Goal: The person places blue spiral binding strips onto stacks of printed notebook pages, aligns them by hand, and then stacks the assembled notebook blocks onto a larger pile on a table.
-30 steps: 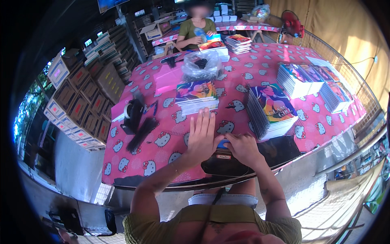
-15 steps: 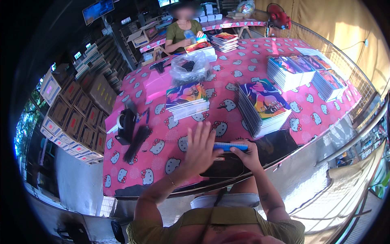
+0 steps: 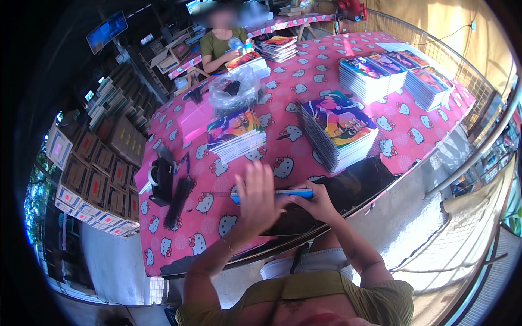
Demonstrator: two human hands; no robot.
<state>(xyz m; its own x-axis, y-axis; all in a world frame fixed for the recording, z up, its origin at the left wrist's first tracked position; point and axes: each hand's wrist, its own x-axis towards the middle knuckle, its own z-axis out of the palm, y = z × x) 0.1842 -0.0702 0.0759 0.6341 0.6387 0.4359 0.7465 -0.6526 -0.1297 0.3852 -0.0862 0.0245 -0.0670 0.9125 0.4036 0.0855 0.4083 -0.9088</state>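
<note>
A thin blue notebook (image 3: 288,193) stands on edge at the near side of the table, its bound edge upward. My right hand (image 3: 318,202) pinches its right end between thumb and fingers. Stretched out and slightly blurred, my left hand (image 3: 255,196) lies across the notebook's left part. A thin dark binding coil (image 3: 219,194) pokes out past the notebook's left end. Beyond my left hand sits a stack of colourful notebooks with white page edges (image 3: 235,133). A taller stack of spiral-bound notebooks (image 3: 341,130) stands beyond my right hand.
At left are a black tape dispenser (image 3: 161,182) and a bundle of dark coils (image 3: 179,204). A clear plastic bag (image 3: 236,89) holds black pieces. More notebook stacks (image 3: 375,76) stand far right. Across the table a person (image 3: 220,46) handles notebooks. Cartons (image 3: 98,174) are piled left.
The view has shifted, moving the table contents left and up. My left hand has slid left along the notebook, whose blue cover now shows on both sides of it. My right hand keeps its grip.
</note>
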